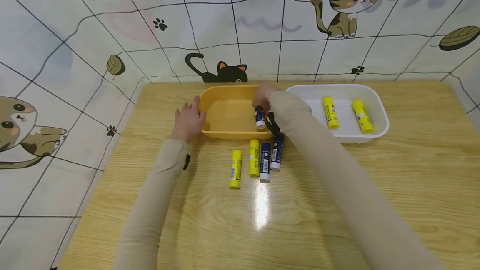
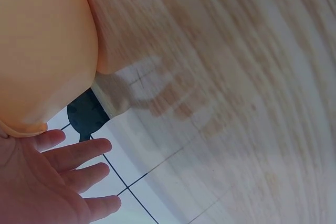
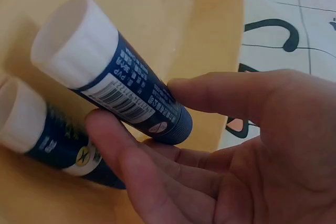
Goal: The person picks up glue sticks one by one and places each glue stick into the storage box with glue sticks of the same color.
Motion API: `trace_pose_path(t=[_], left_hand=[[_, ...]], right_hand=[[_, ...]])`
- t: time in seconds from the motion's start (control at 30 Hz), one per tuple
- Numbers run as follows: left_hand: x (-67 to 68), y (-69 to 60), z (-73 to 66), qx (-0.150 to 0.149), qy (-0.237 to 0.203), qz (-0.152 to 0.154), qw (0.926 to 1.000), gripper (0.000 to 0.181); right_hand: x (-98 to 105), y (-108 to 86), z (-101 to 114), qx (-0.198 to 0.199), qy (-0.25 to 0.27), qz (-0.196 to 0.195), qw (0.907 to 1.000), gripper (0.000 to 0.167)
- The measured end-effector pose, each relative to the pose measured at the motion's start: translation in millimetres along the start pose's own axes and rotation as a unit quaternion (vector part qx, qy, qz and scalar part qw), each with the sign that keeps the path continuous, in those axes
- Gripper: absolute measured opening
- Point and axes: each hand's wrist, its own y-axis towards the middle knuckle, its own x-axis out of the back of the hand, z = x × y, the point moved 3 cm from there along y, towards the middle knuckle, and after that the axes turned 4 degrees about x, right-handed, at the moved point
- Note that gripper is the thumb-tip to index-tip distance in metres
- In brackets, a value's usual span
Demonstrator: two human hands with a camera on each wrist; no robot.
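My right hand (image 1: 265,97) (image 3: 231,145) is over the right end of the orange tray (image 1: 226,133) and pinches a navy glue stick with a white end (image 3: 134,85) between thumb and fingers. Beside it in the right wrist view, a second navy stick (image 3: 58,142) lies in the tray; the head view shows one navy stick (image 1: 259,116) there, and I cannot tell which. My left hand (image 1: 187,121) (image 2: 47,182) touches the tray's left end, fingers spread and holding nothing.
In the white tray (image 1: 354,140) on the right lie two yellow glue sticks (image 1: 330,113) (image 1: 362,116). In front of the orange tray are two yellow sticks (image 1: 236,169) (image 1: 254,157) and two navy ones (image 1: 265,162) (image 1: 277,151). A cat-patterned wall covering (image 1: 262,59) stands behind.
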Motion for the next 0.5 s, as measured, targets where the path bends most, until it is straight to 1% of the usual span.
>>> trace_pose_path(t=[0.13,0.2,0.23,0.27,0.33,0.37,0.43,0.47,0.5], left_hand=[[-0.7,-0.1,0.0,0.002,0.001,0.003,1.0000,0.058],[-1.0,-0.1,0.0,0.003,0.001,0.004,1.0000,0.058],[-1.1,-0.1,0.1,0.004,0.002,0.006,1.0000,0.058],[-1.2,-0.2,-0.1,0.004,0.002,0.006,1.0000,0.058],[-1.4,-0.5,-0.5,0.004,0.002,0.007,1.0000,0.058],[-1.5,-0.5,-0.8,0.004,0.002,0.008,1.0000,0.058],[-1.3,-0.7,-1.4,0.003,0.003,0.008,1.0000,0.058],[-1.1,-0.7,-1.8,0.003,0.003,0.008,1.0000,0.058],[-0.8,-0.7,-1.9,0.003,0.004,0.007,1.0000,0.058]], right_hand=[[-3.0,4.9,-3.7,-0.018,0.008,-0.004,0.9998,0.017],[-4.0,4.3,-3.7,-0.021,0.001,-0.006,0.9998,0.016],[-5.1,-0.8,-3.6,-0.048,0.034,-0.005,0.9983,0.015],[-6.1,-8.0,-3.0,-0.080,0.082,-0.002,0.9934,0.016],[-7.1,-20.9,-2.4,-0.131,0.161,-0.011,0.9782,0.021],[-7.7,-25.8,-2.7,-0.152,0.195,-0.017,0.9689,0.025],[-7.6,-35.6,-2.1,-0.197,0.257,-0.033,0.9454,0.032],[-8.2,-37.9,-1.0,-0.198,0.274,-0.036,0.9405,0.034],[-7.8,-39.1,0.2,-0.192,0.264,-0.041,0.9445,0.033]])
